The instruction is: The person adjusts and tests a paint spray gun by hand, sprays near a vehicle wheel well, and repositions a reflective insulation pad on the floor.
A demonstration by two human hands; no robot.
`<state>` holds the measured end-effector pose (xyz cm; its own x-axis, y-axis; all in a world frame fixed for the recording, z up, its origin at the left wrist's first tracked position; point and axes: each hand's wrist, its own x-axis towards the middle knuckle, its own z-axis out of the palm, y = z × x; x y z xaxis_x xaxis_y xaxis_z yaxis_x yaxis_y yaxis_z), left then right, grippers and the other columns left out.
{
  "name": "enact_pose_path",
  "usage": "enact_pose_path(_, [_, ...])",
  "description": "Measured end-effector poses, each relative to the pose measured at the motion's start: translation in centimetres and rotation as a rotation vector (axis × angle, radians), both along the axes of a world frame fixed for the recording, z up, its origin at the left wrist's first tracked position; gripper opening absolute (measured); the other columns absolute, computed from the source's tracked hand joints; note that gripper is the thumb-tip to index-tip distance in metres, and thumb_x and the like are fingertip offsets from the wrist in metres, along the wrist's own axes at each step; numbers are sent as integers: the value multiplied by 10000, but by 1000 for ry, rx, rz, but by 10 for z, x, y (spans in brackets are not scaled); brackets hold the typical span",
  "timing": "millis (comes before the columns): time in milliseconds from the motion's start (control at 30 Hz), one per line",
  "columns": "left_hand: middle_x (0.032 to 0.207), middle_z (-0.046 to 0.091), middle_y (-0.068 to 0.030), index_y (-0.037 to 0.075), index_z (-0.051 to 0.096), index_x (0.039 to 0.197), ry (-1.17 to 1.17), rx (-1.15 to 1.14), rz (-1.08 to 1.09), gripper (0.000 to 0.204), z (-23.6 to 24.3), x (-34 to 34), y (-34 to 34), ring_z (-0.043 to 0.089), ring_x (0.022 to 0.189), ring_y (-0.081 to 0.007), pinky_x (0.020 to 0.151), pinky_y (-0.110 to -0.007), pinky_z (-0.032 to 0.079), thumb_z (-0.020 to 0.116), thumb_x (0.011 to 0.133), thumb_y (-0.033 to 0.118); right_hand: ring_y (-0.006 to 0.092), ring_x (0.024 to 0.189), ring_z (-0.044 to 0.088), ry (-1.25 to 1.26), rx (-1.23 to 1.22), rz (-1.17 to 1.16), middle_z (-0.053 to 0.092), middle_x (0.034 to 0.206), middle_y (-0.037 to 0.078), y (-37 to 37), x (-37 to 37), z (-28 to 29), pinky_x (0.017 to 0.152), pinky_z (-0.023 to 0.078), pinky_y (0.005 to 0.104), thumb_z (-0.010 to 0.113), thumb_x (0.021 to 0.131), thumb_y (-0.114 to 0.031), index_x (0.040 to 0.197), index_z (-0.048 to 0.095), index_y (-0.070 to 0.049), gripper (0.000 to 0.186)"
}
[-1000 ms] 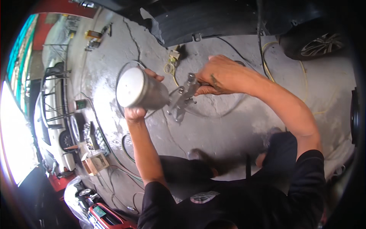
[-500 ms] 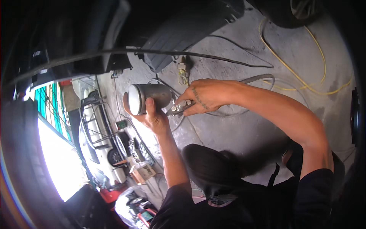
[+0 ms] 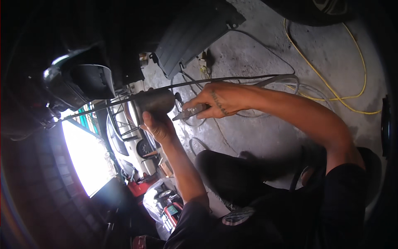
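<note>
My left hand (image 3: 159, 129) is wrapped round a grey metal cylinder (image 3: 155, 101), its thumb lying along the near side. The cylinder is tilted on its side, one end toward the bright opening at the left. In my right hand (image 3: 219, 101) is a small metal hand tool (image 3: 191, 112), perhaps pliers; fingers hide much of it. The tool's narrow tip points left, close to the cylinder's right end, with a gap visible between them. A thin dark cable (image 3: 199, 81) passes across the cylinder's upper side in the picture.
Dark vehicle parts (image 3: 91, 79) fill the upper left, and a ribbed grey panel (image 3: 186, 39) hangs beside them. A yellow hose (image 3: 319, 79) and grey hose (image 3: 277, 79) lie on the concrete floor (image 3: 248, 137). A white car (image 3: 143, 155) stands at the left.
My left hand and the cylinder have moved slightly left, and the right hand's tool has turned. My view has shifted, bringing the dark vehicle part and cable closer over the cylinder.
</note>
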<state>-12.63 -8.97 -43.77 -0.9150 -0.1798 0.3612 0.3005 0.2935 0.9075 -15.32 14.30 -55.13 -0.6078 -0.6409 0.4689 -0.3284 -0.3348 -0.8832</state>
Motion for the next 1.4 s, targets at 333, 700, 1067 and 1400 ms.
enact_pose_path(333, [1390,583,-136,75,522,1445,-127,62,-89,680,-12,1,-25,567,1277,-299,1105,-523,455,742,919,445,336,990,711,-46,140,77,743,1073,176,-8,-6,-13,856,543,443,703,941,-347,1296,669,-98,434])
enact_pose_path(700, [1373,548,-212,41,360,1538,71,-694,168,701,-3,-10,59,600,1122,-296,849,-411,543,688,986,319,344,1024,694,146,-22,-644,723,987,135,-22,-52,-56,875,552,476,688,920,-291,1128,694,-143,255])
enact_pose_path(1067, [1336,499,-331,45,445,1415,11,-208,-493,614,1,-19,94,624,1101,-443,889,-522,563,680,929,338,311,929,702,70,92,-558,720,946,93,-37,-60,-49,833,574,438,682,929,-149,1174,685,-186,248])
enact_pose_path(1400, [1102,643,-394,-80,613,1150,-230,124,-1012,306,-20,-16,42,655,1084,-533,953,-645,527,642,978,172,245,870,760,-162,-57,-718,774,977,142,-41,-35,-31,762,585,352,725,941,-196,1291,704,-116,360])
